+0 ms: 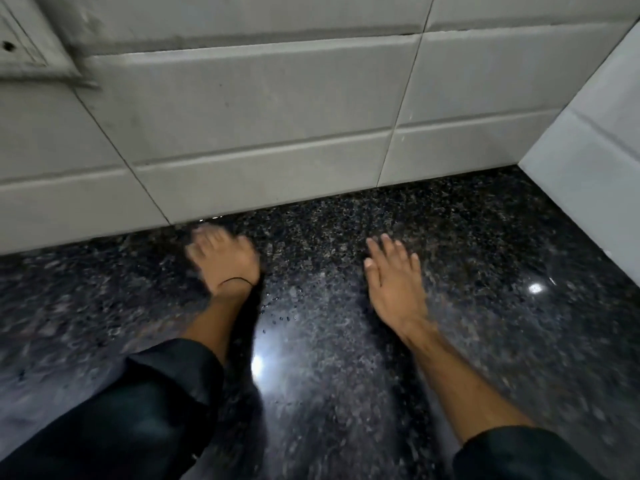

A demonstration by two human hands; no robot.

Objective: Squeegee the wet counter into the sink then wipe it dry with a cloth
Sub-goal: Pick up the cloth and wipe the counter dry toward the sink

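Note:
The counter point(329, 358) is dark speckled granite with a shine and a few water drops near its middle. My left hand point(225, 258) lies flat on the stone close to the back wall, blurred, fingers spread, with a thin black band at the wrist. My right hand point(394, 282) rests palm down on the counter to the right, fingers together and pointing at the wall. Neither hand holds anything. No squeegee, cloth or sink shows in this view.
A grey tiled wall point(263, 109) rises along the back of the counter. A second pale wall point(595, 157) closes the right side, forming a corner. A ledge or frame point(38, 50) sticks out at the upper left.

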